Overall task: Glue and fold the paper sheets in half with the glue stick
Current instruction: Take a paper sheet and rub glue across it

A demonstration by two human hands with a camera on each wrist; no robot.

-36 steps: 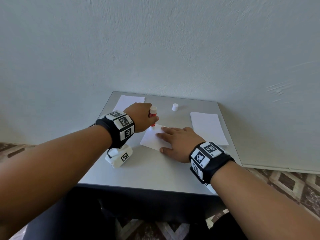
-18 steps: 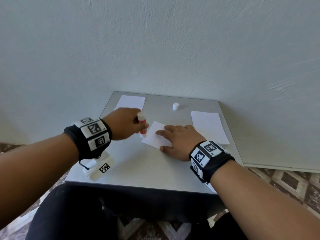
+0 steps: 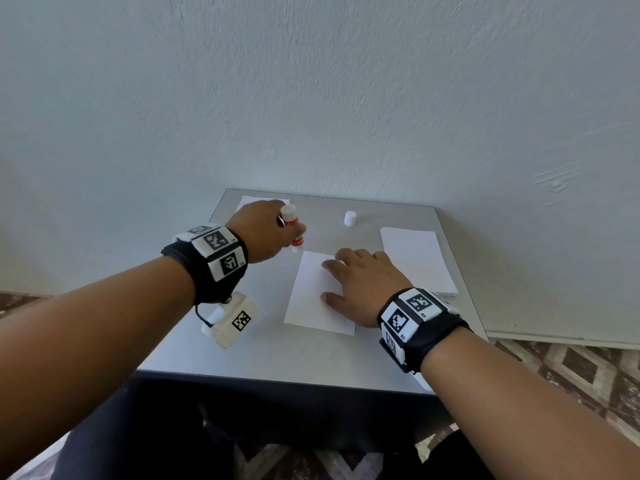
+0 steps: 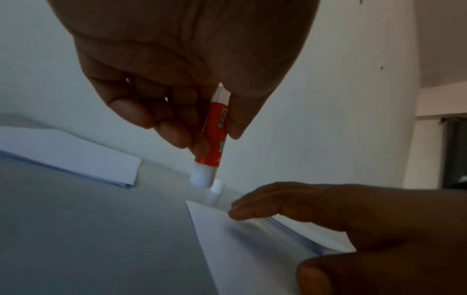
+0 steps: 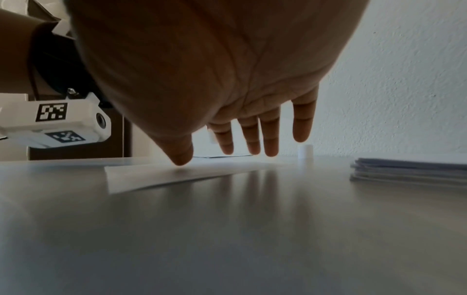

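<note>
Pale textured wall rises behind a small grey bench (image 3: 242, 355), and on it a thin white paper sheet (image 3: 308, 303) lies flat near the middle. The right hand (image 3: 363, 285) rests on the sheet's right part with fingers spread and straight, pinning it. The left hand (image 3: 263, 230) has its fingers curled round a small red-and-white glue stick (image 3: 292, 230), held nearly upright with its uncovered white tip just off the sheet's far left corner. A white round cap (image 3: 350, 218) stands apart toward the wall, a stack of white sheets (image 3: 415, 258) lies to the right, and a folded white sheet (image 4: 76, 157) at the far left. Such paper looks light, limp and quick to slide or crease, so I'd judge it needs that flat palm while glue goes on; lift it later by a free edge. The stick looks rigid and light, best held mid-barrel.
</note>
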